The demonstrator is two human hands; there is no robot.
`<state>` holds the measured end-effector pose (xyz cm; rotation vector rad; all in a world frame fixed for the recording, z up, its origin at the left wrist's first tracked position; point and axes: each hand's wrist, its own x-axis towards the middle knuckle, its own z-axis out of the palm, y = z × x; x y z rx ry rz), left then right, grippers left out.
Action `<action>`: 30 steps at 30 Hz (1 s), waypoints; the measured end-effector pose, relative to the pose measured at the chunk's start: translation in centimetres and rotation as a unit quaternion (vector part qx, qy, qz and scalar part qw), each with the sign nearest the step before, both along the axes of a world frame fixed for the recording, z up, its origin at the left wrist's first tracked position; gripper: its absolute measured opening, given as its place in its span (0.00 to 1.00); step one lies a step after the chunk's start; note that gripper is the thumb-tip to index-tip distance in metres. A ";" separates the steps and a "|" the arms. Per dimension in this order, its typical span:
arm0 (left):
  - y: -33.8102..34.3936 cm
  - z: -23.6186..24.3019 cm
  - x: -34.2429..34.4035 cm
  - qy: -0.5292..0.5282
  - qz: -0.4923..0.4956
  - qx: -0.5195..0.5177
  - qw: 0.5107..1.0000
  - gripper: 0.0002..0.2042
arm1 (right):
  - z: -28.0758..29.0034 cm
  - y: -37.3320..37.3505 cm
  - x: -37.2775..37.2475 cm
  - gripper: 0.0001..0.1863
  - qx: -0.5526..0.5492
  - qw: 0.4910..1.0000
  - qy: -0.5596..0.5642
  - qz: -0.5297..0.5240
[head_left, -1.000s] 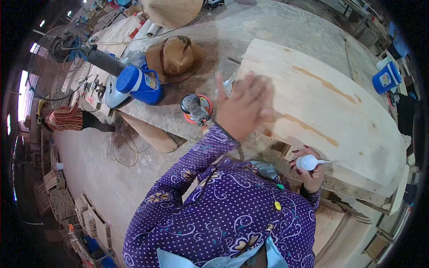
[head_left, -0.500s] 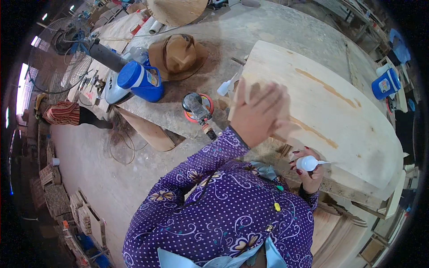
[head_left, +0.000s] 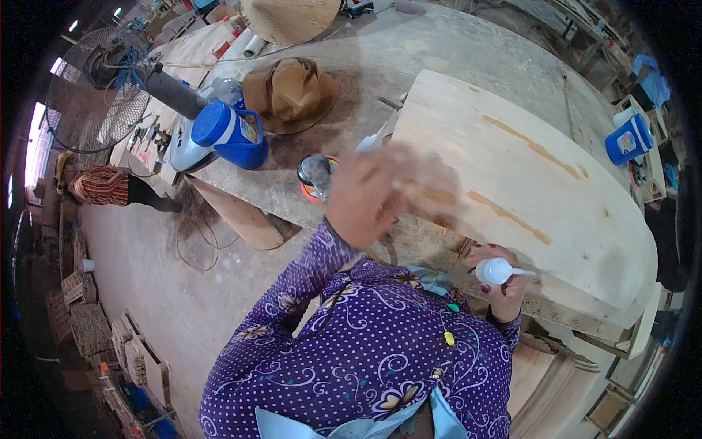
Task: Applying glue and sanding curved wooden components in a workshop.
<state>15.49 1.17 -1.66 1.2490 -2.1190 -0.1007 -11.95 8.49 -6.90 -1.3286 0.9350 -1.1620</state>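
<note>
Since half a second ago, the left hand has shifted leftward from over the pale wooden panel toward the sander, partly hiding it; blur prevents telling how far its fingers are spread, and nothing is seen in its grasp. The right hand remains curled around a white nozzle bottle by the panel's near edge. More of the brown streaking on the panel is now uncovered, which is judged to leave that surface more accessible for work.
</note>
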 end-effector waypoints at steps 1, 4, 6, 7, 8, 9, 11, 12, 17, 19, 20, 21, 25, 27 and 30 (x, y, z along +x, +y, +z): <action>0.9 0.0 -1.0 0.071 -0.087 0.062 0.992 0.16 | 0.4 -0.4 0.4 0.24 0.001 1.000 0.002 0.003; 1.5 0.0 -3.7 0.198 -0.306 0.164 0.917 0.18 | 2.0 -2.2 2.2 0.25 -0.184 0.982 0.012 0.050; 2.0 -0.9 -4.8 0.297 -0.397 0.315 0.809 0.22 | 2.7 -3.0 3.8 0.27 -0.183 0.976 -0.098 0.065; 2.3 -0.3 -5.2 0.352 -0.405 0.400 0.743 0.24 | 2.6 -3.5 3.8 0.27 -0.184 0.976 -0.096 0.062; 2.5 -0.5 -5.5 0.351 -0.408 0.401 0.741 0.24 | 2.3 -4.0 3.8 0.28 -0.173 0.976 -0.095 0.095; 2.6 -0.8 -5.9 0.433 -0.392 0.447 0.677 0.24 | 2.1 -4.1 3.7 0.29 -0.161 0.974 -0.096 0.127; 2.6 -1.2 -5.7 0.504 -0.354 0.499 0.610 0.23 | 2.0 -3.6 4.0 0.31 -0.083 0.985 -0.083 0.127; 2.4 -1.2 -5.3 0.503 -0.353 0.502 0.608 0.23 | 2.1 -3.4 4.2 0.32 -0.005 0.989 -0.071 0.129; 0.7 -0.3 -2.4 0.499 -0.172 0.269 0.806 0.15 | 1.8 -2.8 3.8 0.27 0.009 0.989 -0.091 0.118; -0.3 0.2 -1.0 0.501 -0.075 0.226 0.832 0.13 | 0.6 -2.8 3.1 0.24 -0.008 0.992 -0.020 0.121; -0.7 0.7 -0.5 0.481 -0.028 0.217 0.849 0.12 | 0.3 -2.8 2.9 0.22 -0.027 0.990 0.051 0.126; -1.2 0.8 -0.5 0.479 -0.028 0.219 0.850 0.12 | 0.2 -2.7 3.3 0.15 -0.061 0.988 0.118 0.077; -2.4 1.3 -0.6 0.398 0.053 0.100 0.911 0.11 | -0.2 -2.7 3.1 0.12 -0.075 0.990 0.109 0.051; -3.0 1.3 -1.0 0.344 0.075 0.059 0.934 0.11 | -0.1 -2.6 3.3 0.10 -0.011 0.999 0.021 0.033; -3.6 1.1 -1.4 0.340 0.073 0.026 0.937 0.11 | -0.3 -2.6 3.3 0.09 -0.042 0.997 0.051 0.038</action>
